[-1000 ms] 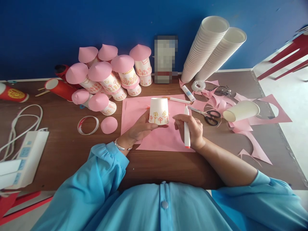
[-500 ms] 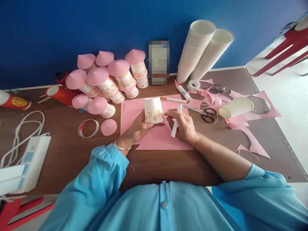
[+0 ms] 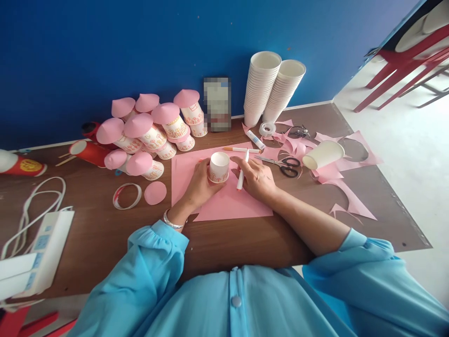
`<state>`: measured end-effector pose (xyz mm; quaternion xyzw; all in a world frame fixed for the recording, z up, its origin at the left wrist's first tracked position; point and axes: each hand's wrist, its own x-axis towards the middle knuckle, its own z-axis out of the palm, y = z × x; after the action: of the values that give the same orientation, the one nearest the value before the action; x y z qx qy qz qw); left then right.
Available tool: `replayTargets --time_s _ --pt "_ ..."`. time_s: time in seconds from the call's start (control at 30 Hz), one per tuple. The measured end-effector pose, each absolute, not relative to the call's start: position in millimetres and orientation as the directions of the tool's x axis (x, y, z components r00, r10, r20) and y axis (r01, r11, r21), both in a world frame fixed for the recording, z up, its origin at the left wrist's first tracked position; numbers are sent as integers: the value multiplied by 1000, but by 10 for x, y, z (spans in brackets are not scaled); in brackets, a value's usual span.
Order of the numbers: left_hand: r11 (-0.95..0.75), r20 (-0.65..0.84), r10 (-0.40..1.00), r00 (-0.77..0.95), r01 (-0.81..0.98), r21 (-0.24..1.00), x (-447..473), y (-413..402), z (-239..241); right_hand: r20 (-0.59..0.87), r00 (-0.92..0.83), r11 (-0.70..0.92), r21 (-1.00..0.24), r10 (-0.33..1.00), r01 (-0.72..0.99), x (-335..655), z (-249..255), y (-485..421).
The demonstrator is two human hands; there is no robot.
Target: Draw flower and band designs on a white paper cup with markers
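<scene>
My left hand (image 3: 200, 187) is closed around the side of a white paper cup (image 3: 219, 164). The cup is turned upside down, its round base facing up, and orange and red flowers are drawn near its rim. In my right hand (image 3: 259, 180) a white marker (image 3: 242, 172) is held, its tip pointing up and away from the cup. Both hands are over sheets of pink paper (image 3: 224, 210) on the brown table. Just beyond the cup lies another marker (image 3: 242, 150), and scissors (image 3: 286, 166) with black handles lie right of my right hand.
Several decorated cups with pink cone roofs (image 3: 139, 125) stand at back left. Two tall cup stacks (image 3: 261, 86) and a phone (image 3: 217, 105) lean by the blue wall. Pink scraps (image 3: 358, 201), a lying cup (image 3: 324, 155), a tape roll (image 3: 126, 196) and a power strip (image 3: 49, 252) are around.
The cup has tipped so its base now faces up toward me. My right hand still holds the marker, now tilted with its tip further from me. The camera view has shifted slightly.
</scene>
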<state>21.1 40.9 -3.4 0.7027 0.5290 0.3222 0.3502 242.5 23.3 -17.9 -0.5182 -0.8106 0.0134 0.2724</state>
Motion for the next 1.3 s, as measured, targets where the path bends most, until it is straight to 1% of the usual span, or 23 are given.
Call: replayTargets --time_s 0.07,0.2,0.33,0.4,0.47,0.53,0.63,0.7,0.77,0.83,0.93,1.03,1.1,1.23,1.3 --pt "-218 89 964 249 562 798 203 417 -36 396 -316 447 -303 862 842 2425 -165 210" --pt "-287 90 938 334 605 743 62 388 -30 366 -303 421 -305 880 854 2417 -99 167" --pt "-383 104 885 454 583 717 -204 437 -2 346 -298 422 -376 890 825 2439 51 143" --pt "-385 105 886 451 594 706 -290 530 22 346 -298 429 -410 890 805 2465 147 146" --pt "-397 149 905 399 665 633 -308 659 44 370 -270 425 -446 889 788 2494 242 160" --pt "-440 179 893 413 720 537 -272 790 61 408 -224 420 -493 885 762 2522 326 177" --pt "-472 131 875 466 759 448 -206 916 80 488 -129 426 -566 863 706 2567 413 170" --pt "-459 128 886 447 797 393 -202 933 87 517 -74 440 -635 853 635 2599 436 126" --pt "-433 142 901 410 829 352 -236 917 86 476 -21 413 -741 879 529 2623 431 54" --pt "-439 154 899 411 839 321 -283 895 75 382 16 343 -848 924 404 2632 409 -23" --pt "-477 147 879 454 828 295 -321 893 54 256 4 249 -943 967 221 2616 373 -98" --pt "-461 115 887 446 855 236 -317 919 55 162 -52 165 -984 985 72 2591 359 -108" --pt "-435 112 901 420 873 220 -331 929 77 137 -60 139 -990 989 16 2587 355 -99" --pt "-433 151 901 406 837 333 -457 871 124 119 -65 117 -993 991 -32 2611 323 -99" --pt "-426 153 905 397 831 359 -522 805 123 88 -91 83 -995 992 -55 2625 296 -102"
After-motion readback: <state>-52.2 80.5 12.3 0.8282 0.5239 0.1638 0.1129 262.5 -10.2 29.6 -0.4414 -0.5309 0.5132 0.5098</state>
